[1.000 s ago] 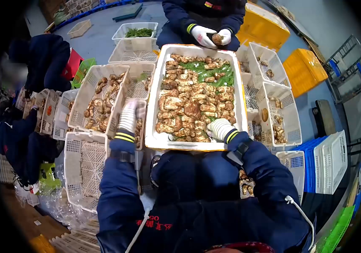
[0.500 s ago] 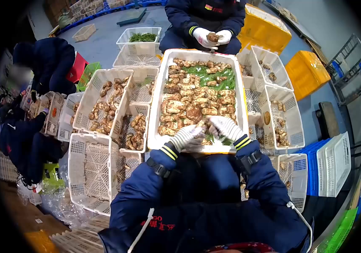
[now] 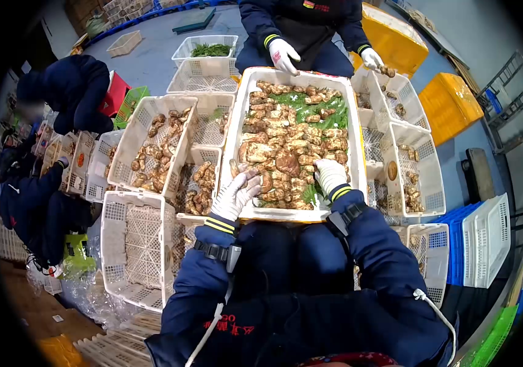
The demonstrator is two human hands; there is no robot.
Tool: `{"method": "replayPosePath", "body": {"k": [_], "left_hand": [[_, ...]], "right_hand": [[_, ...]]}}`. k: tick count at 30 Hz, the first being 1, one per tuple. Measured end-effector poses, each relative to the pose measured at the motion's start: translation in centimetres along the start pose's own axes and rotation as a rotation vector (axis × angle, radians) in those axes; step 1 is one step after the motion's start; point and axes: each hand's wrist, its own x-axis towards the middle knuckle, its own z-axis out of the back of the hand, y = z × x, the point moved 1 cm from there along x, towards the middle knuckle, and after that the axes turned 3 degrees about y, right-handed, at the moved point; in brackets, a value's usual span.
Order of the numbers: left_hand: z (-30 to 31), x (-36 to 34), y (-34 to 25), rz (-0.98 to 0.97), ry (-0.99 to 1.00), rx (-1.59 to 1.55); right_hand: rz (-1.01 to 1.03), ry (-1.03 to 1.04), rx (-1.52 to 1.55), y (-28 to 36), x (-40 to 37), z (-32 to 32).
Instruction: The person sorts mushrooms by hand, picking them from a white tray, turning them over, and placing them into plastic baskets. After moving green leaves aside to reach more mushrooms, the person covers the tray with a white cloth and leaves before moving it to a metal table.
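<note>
A white foam box point(image 3: 360, 153) holds rows of brown and cream mushrooms point(image 3: 287, 163) with green fern leaves under them. My left hand point(image 3: 237, 191), in a striped white glove, is at the box's left edge, palm partly up, with a small mushroom point(image 3: 234, 167) at its fingertips. My right hand point(image 3: 331, 174), gloved too, reaches down onto the mushrooms on the right side of the box; its fingertips are partly hidden, and whether they grip one cannot be made out.
Plastic baskets point(image 3: 132, 248) stand left of the box, some with mushrooms, and more baskets point(image 3: 419, 165) stand right. Opposite, a co-worker's gloved hand point(image 3: 372, 59) holds a mushroom. Yellow boxes point(image 3: 451, 108) and stacked crates point(image 3: 484, 241) are at the right.
My hands have moved apart, the left to the box's left edge, the right slightly right and up. The co-worker's hands have separated, one carrying a mushroom rightward.
</note>
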Motion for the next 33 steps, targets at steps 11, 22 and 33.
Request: {"method": "replayPosePath", "body": {"k": [11, 22, 33], "left_hand": [[-3.5, -1.7, 0.5, -0.049, -0.042, -0.375], [4.2, -6.6, -2.8, -0.201, -0.253, -0.505], [3.4, -7.0, -2.5, -0.195, -0.241, -0.485]], "right_hand": [[-0.004, -0.018, -0.209, 0.7, 1.3, -2.3], [-0.046, 0.073, -0.300, 1.0, 1.1, -2.2], [-0.029, 0.065, -0.469, 2.9, 0.3, 0.2]]}}
